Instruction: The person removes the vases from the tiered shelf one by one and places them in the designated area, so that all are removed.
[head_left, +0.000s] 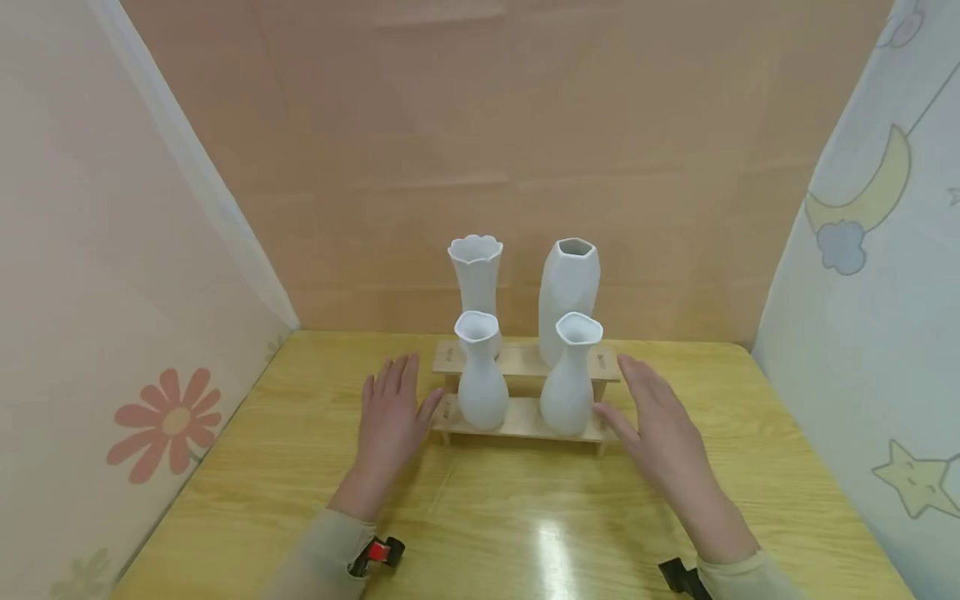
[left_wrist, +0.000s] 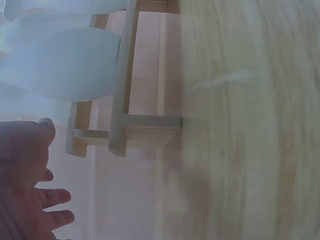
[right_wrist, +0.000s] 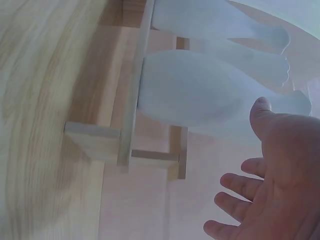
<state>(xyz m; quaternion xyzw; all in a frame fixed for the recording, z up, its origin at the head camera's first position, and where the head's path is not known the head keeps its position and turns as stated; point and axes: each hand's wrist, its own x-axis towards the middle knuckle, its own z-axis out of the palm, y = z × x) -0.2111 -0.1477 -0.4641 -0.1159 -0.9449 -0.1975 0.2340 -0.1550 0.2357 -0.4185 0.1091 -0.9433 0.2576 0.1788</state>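
Observation:
A two-step wooden stand (head_left: 523,415) bears white vases. On its lower step are two rounded vases with narrow necks, the front left vase (head_left: 483,396) and the front right vase (head_left: 567,396). Behind them, on the upper step, rise a scallop-rimmed vase (head_left: 477,285) and a faceted vase (head_left: 567,287). My left hand (head_left: 392,417) is at the stand's left side, fingers extended and thumb towards the lower step. On the opposite side my right hand (head_left: 663,429) has its fingers spread, palm facing the stand in the right wrist view. Neither hand grips anything; whether the thumbs touch the stand I cannot tell.
The stand is on a yellow wood-grain table (head_left: 480,517). A tan backdrop (head_left: 480,125) closes the far side. Pale panels flank the table, the left panel (head_left: 150,250) with a flower print and the right panel (head_left: 847,358) with moon and star prints.

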